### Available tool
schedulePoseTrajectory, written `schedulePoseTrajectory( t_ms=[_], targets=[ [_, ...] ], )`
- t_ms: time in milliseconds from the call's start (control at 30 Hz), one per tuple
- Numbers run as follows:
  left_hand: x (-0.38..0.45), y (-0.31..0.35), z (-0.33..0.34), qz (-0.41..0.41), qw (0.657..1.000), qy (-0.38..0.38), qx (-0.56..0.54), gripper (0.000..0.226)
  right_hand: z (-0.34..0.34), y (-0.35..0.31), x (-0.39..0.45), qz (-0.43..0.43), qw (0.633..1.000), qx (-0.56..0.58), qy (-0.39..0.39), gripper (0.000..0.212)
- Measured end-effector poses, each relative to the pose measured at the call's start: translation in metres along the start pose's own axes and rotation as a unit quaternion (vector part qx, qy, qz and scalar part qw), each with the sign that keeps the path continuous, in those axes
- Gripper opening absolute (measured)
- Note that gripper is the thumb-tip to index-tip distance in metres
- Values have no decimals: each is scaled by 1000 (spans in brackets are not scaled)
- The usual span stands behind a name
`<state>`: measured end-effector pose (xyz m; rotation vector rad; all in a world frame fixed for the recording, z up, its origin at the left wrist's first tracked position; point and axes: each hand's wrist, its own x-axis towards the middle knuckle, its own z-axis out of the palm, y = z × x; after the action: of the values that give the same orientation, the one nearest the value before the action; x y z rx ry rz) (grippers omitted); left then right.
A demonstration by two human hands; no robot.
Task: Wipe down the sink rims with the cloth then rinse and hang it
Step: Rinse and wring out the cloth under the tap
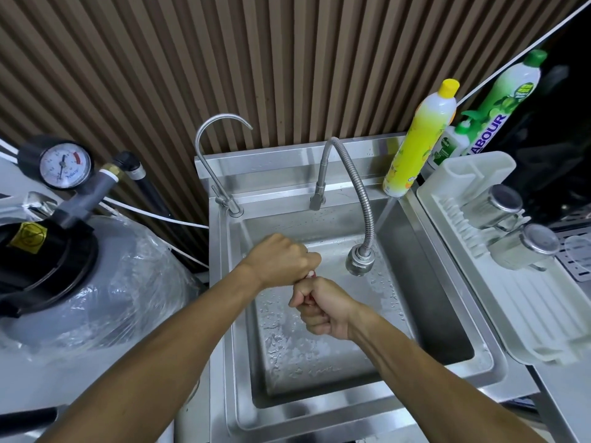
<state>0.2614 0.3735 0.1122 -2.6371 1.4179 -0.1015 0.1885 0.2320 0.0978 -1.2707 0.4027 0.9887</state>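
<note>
I see the steel sink (425, 282) filling the middle of my view, its basin floor wet with droplets. To its right a white drying rack (527, 314) holds two upturned steel cups. The flexible faucet (358, 199) arches over the basin. Above the basin, my left hand (281, 260) and right hand (323, 311) are fisted close together, both clenched around the cloth (310, 275), of which only a small pale sliver shows between them.
</note>
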Motion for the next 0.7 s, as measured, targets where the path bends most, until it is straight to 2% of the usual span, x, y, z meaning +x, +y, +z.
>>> schedulePoseTrajectory(
  t_ms=[167,467,633,700],
  targets=[
    [0,5,-12,53,996,67,19,19,5,14,-7,-3,992,112,-63,41],
    [0,14,-19,59,993,96,38,22,12,24,-18,-40,961,232,-145,29],
    [1,14,-12,56,987,152,17,22,9,28,-16,-46,936,281,-209,46],
    [4,12,-10,48,985,168,3,23,4,25,-13,-46,930,278,-237,45]
  ],
)
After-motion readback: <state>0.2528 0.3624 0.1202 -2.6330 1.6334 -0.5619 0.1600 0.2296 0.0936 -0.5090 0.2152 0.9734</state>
